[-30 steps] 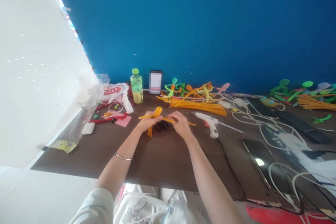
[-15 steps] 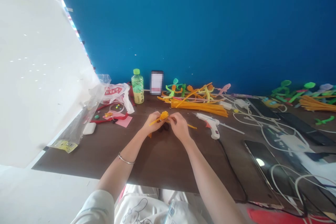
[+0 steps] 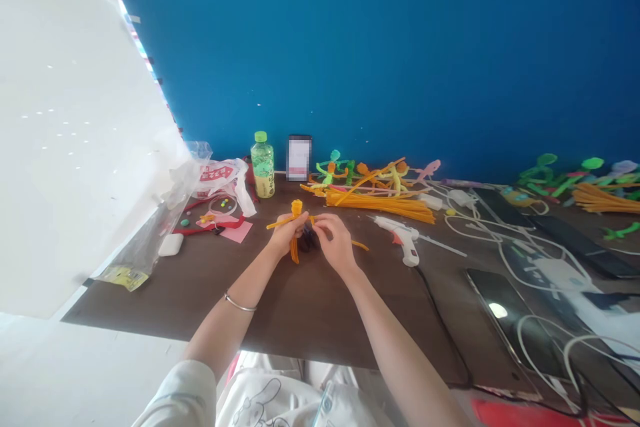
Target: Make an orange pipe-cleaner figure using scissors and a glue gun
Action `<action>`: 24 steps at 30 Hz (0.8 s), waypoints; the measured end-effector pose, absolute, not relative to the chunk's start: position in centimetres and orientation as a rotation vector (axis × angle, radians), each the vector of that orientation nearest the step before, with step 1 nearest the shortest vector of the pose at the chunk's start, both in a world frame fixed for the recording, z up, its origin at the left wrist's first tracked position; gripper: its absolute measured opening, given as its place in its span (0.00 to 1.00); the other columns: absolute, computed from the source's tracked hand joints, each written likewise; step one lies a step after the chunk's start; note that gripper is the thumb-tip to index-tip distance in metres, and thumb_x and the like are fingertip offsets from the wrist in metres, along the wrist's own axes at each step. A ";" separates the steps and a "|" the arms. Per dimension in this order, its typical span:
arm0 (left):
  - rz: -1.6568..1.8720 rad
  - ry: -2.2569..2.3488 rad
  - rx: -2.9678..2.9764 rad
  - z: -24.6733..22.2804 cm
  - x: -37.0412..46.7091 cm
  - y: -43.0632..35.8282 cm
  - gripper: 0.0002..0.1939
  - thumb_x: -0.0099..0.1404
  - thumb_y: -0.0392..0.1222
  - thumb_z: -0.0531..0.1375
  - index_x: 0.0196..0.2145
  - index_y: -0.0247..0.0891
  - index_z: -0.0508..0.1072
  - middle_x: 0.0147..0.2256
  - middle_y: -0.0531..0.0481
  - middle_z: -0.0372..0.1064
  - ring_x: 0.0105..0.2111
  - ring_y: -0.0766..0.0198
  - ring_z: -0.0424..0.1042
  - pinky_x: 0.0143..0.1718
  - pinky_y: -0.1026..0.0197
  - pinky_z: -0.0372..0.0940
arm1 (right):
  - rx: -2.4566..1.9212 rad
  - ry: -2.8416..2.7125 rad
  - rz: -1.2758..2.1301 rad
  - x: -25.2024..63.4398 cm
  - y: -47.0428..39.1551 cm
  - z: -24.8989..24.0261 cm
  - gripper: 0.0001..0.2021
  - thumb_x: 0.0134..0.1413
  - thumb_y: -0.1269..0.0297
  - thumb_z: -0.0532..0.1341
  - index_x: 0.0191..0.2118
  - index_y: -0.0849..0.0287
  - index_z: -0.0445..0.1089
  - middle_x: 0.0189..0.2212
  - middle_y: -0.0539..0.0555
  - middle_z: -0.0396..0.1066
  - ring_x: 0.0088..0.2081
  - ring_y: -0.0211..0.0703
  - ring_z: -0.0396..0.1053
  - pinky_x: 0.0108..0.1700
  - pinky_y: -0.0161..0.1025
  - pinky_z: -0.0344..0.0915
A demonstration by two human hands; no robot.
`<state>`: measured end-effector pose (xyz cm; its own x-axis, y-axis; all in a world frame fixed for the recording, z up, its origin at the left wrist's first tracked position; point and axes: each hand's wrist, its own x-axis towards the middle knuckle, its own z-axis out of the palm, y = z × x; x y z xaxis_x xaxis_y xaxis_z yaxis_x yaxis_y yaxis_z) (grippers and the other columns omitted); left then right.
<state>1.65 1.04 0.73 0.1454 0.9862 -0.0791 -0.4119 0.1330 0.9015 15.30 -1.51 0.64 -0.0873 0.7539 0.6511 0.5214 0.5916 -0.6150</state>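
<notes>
My left hand (image 3: 289,232) is closed around an orange pipe-cleaner figure (image 3: 297,207), its wound, rounded head upright above the fingers. One orange strand sticks out to the left of that hand, and others hang below it. My right hand (image 3: 334,239) pinches an orange strand (image 3: 313,219) just right of the figure; an orange end also pokes out beyond this hand on the right. Something dark, too indistinct to name, lies on the table under the hands. Behind them rests a bundle of orange pipe cleaners (image 3: 383,205).
A white glue gun (image 3: 400,232) lies to the right, its black cord running forward. Farther right are a dark phone (image 3: 513,320) and tangled white cables. A green-capped bottle (image 3: 263,167), propped phone (image 3: 299,159) and several pipe-cleaner figures (image 3: 397,178) stand along the blue wall.
My left hand has turned, bringing the figure's head upright and a little left, with hanging strands now showing below. My right hand has stayed close, its fingers shifting along the strand.
</notes>
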 end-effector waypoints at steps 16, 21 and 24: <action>1.155 0.762 0.660 1.1 1.8 1.0 0.16 0.45 0.42 0.67 0.23 0.31 0.64 0.17 0.60 0.49 0.15 0.80 0.48 0.11 0.75 0.40 | -1.132 -1.960 -0.006 15.8 -1.5 -0.1 0.12 0.58 0.68 0.49 0.34 0.56 0.70 0.50 0.57 0.61 0.39 0.42 0.67 0.42 0.41 0.67; 1.090 0.691 0.610 1.0 1.6 1.2 0.16 0.45 0.41 0.67 0.23 0.32 0.63 0.18 0.60 0.48 0.15 0.81 0.46 0.10 0.75 0.39 | -1.150 -1.880 0.050 15.7 -1.6 0.0 0.11 0.57 0.65 0.52 0.33 0.55 0.72 0.51 0.56 0.59 0.38 0.42 0.67 0.41 0.42 0.67; 1.067 0.649 0.593 1.1 1.5 1.2 0.16 0.45 0.41 0.67 0.23 0.33 0.62 0.18 0.60 0.48 0.15 0.81 0.45 0.10 0.75 0.38 | -1.147 -1.753 0.112 15.8 -1.3 0.1 0.09 0.54 0.63 0.55 0.32 0.55 0.73 0.50 0.56 0.59 0.35 0.40 0.67 0.39 0.42 0.68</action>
<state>1.51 1.24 1.12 0.3370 0.9217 -0.1921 -0.5944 0.3665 0.7158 15.84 -1.35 0.13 -0.0534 0.7328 0.6783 0.6404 0.5463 -0.5398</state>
